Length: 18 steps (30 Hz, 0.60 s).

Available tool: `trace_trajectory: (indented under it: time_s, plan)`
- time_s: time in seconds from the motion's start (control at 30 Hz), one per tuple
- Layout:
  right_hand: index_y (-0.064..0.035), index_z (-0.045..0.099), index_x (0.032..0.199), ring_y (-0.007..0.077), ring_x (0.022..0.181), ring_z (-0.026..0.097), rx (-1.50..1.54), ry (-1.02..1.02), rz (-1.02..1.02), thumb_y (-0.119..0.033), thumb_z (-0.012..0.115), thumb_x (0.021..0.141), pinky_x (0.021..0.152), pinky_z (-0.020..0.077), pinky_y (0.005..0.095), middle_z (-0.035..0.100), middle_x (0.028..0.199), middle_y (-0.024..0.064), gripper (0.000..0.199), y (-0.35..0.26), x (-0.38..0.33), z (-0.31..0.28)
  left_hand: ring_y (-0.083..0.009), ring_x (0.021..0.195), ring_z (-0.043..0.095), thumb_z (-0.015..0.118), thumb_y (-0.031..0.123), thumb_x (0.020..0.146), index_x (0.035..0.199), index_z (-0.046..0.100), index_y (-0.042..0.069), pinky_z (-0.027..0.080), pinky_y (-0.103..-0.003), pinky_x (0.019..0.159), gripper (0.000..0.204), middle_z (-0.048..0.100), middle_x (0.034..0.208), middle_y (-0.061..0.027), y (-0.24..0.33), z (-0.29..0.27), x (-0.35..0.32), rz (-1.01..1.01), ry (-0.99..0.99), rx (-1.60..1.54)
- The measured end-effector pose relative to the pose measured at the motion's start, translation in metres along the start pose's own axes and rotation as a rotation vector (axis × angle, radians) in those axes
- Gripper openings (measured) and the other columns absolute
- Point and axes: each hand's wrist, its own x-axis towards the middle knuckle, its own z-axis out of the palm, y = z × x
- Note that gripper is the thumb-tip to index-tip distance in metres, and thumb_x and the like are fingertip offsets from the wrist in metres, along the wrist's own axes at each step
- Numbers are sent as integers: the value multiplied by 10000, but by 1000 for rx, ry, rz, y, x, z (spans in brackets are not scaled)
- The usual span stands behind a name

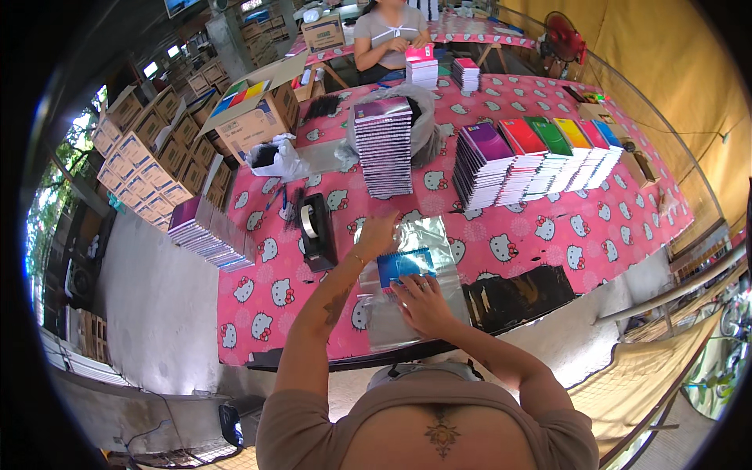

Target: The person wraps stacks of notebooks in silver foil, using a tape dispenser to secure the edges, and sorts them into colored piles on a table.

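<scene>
A blue spiral notebook (406, 265) lies on a clear plastic bag (384, 323) near the table's front edge. My right hand (424, 307) rests on the notebook's lower edge, its fingers spread and flat. Beyond the notebook on the left, my left hand (377, 235) is closed at the plastic's far left edge and appears to pinch it. A black tape dispenser (316, 235) stands left of my left forearm.
A tall notebook stack (384, 149) stands ahead, with rows of coloured notebooks (540, 160) to its right. Another stack (210, 233) sits at the left edge, near an open cardboard box (254, 121). A person (389, 35) works across the table. A black patch (521, 299) lies right.
</scene>
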Motion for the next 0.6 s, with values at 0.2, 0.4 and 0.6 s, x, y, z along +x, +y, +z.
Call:
trace_trajectory:
  time_s: [0.2,0.4,0.6]
  plan:
    - [-102,514,1378,332,1275,457,-38,1,-44,-220,682,834,1061,344,542,475,1380,144,582,8,-4,3,-344,917,681,648,122,806,1030,681,114,477,-492,842,227,718,905,-149,9,-3,-4,-47,47,87]
    - [-70,519,1369,336,1252,464,3,21,-72,-169,678,813,1012,376,549,494,1344,152,587,13,-6,4,-336,919,646,633,134,813,963,666,98,463,-488,835,157,663,910,-129,27,-1,-12,-7,-46,186]
    - [-72,559,1323,335,1221,490,-24,51,-99,-177,702,768,966,398,549,510,1318,143,583,15,-6,0,-315,884,644,636,151,837,887,668,110,441,-517,828,72,626,901,-89,54,-21,-16,74,110,284]
